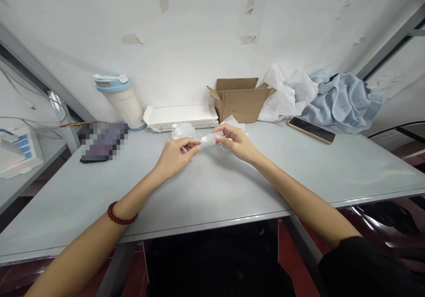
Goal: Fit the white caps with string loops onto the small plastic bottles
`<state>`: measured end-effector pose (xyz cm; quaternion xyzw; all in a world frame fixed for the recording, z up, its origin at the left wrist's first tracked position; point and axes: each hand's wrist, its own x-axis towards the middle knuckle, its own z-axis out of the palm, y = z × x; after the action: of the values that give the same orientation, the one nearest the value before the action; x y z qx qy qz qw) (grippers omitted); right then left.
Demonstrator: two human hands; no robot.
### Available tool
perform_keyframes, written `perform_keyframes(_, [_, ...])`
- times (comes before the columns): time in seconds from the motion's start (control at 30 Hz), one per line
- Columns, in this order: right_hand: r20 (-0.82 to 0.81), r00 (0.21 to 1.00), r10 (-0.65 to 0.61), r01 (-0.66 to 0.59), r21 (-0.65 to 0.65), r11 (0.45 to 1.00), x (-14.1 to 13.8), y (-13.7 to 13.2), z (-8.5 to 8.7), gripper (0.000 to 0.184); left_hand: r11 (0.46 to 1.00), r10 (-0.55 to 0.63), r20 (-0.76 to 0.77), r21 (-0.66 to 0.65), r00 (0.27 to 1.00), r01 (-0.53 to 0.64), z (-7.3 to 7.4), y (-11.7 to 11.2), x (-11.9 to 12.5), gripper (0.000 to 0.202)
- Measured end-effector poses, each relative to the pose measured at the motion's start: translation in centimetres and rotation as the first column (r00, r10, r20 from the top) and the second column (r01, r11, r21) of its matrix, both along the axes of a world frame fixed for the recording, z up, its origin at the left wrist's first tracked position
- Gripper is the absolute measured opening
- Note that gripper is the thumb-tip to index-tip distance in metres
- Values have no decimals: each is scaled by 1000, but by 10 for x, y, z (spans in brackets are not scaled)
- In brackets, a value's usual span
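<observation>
Between my two hands is a small white, tube-like piece [207,140], held just above the table. My left hand [177,156], with a dark red beaded bracelet on its wrist, pinches the left end of the piece between thumb and fingers. The thumb and fingers of my right hand [236,143] close on the right end, with thin white strings hanging beneath. Behind my left hand lie several similar white pieces [183,131] with thin loops. A clear plastic bag [232,122] sits partly hidden behind my right hand.
Along the wall stand a cream tumbler with blue lid [121,104], a stack of flat white cartons [182,114], an open cardboard box [241,104], a white plastic bag [282,93] and a bundled blue cloth [341,100]. A phone [312,130] lies at right, a blurred-out dark object [106,142] at left.
</observation>
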<state>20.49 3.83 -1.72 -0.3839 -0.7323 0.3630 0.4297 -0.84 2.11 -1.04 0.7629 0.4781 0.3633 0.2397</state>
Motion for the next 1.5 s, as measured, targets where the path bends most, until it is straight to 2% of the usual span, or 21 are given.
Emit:
perform_keyframes(0.23, [23,999,-37,36,44,998,0,0,0,27,1000,-20,29,-14,999,20,1,1,-1,23])
perform_keyframes(0.47, [46,999,-24,20,101,995,0,2,-3,25,998,-22,89,-63,996,28,4,1,-2,22])
perform_keyframes(0.73, [65,996,-66,56,158,986,-1,3,-2,20,965,-41,282,-237,959,110,5,7,-6,17])
perform_keyframes(0.9, [59,996,-63,53,163,985,-1,2,-2,18,930,18,384,-346,923,126,7,9,-8,16])
perform_keyframes(1.07, [76,992,-106,96,124,988,3,6,-4,20,950,103,414,-310,904,34,16,16,-21,14])
perform_keyframes(1.2, [177,959,-220,181,211,961,6,12,-8,16,946,131,343,-324,930,-14,21,28,-40,16])
perform_keyframes(1.37, [337,904,-263,135,359,924,8,17,-14,14,910,150,201,-410,968,-56,21,40,-60,19])
perform_keyframes(1.5, [419,860,-293,112,404,908,9,18,-17,16,892,142,106,-444,984,-81,17,45,-66,22])
